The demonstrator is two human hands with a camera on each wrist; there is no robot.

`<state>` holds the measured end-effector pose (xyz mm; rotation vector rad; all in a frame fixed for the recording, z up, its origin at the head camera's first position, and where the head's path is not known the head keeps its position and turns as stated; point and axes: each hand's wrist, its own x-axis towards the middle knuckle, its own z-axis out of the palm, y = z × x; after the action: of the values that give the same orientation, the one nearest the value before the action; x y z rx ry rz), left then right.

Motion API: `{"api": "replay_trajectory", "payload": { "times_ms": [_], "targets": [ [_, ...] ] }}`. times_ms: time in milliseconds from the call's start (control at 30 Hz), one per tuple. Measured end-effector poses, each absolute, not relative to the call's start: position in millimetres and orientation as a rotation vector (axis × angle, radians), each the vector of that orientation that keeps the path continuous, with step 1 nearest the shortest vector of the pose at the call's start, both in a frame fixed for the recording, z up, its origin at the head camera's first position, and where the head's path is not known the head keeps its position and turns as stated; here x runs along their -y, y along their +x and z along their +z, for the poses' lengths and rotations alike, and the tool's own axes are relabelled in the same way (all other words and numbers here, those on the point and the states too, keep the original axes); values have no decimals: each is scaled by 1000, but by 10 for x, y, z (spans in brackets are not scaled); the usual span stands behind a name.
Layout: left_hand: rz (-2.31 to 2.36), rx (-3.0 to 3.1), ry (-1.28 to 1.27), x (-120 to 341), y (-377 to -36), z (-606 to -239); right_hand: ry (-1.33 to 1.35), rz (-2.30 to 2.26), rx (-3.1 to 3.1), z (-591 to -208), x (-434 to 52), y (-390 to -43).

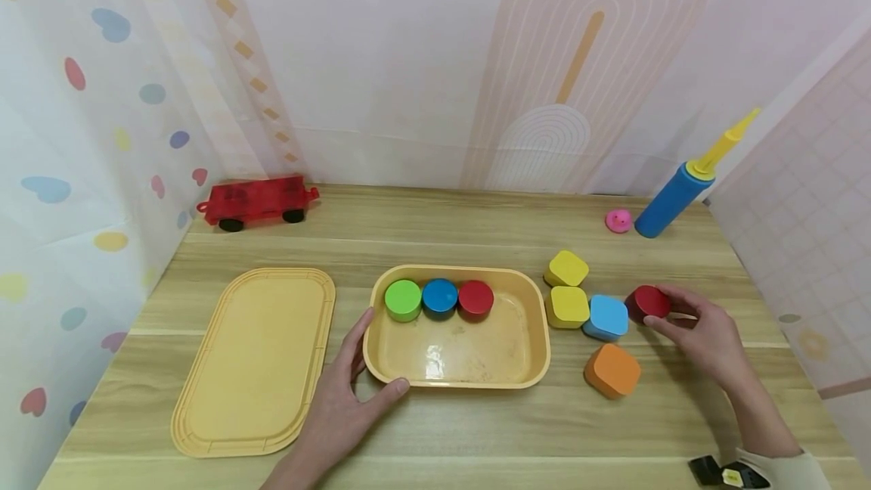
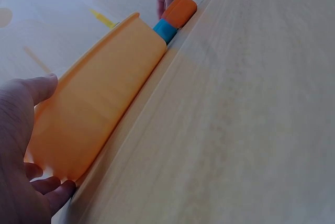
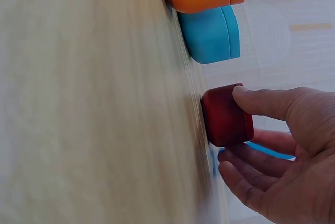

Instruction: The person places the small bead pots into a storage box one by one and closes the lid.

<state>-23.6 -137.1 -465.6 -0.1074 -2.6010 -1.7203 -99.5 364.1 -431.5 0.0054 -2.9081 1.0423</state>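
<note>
My right hand (image 1: 708, 335) pinches a small red block (image 3: 225, 115) between thumb and fingers, right of the other loose blocks. A seam runs near the block's top. My left hand (image 1: 347, 392) holds the left front corner of a yellow plastic tub (image 1: 469, 384), thumb at its front side and fingers along its left. Inside the tub, a green round block (image 1: 404, 298), a blue round block (image 1: 440, 296) and a red round block (image 1: 475, 299) stand in a row along the back wall. In the left wrist view the tub's outer wall (image 2: 99, 98) hides its contents.
Right of the tub stand two yellow blocks (image 1: 568, 305), a light blue block (image 1: 606, 316) and an orange block (image 1: 614, 370). A yellow lid (image 1: 252, 361) lies left. At the back are a red toy wagon (image 1: 257, 200), a pink toy (image 1: 618, 221) and a blue pump (image 1: 670, 203).
</note>
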Motion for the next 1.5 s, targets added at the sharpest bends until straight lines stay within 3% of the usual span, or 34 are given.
{"api": "replay_trajectory", "payload": {
  "times_ms": [1000,1500],
  "targets": [
    [-1716,2604,-107,1372,-242,-4661,-144,1031,2723,-4088,-3651,-932],
    [-1722,2607,-101,1372,-236,-4658,81,1102,2586,-3790,-3309,-852]
  ]
}}
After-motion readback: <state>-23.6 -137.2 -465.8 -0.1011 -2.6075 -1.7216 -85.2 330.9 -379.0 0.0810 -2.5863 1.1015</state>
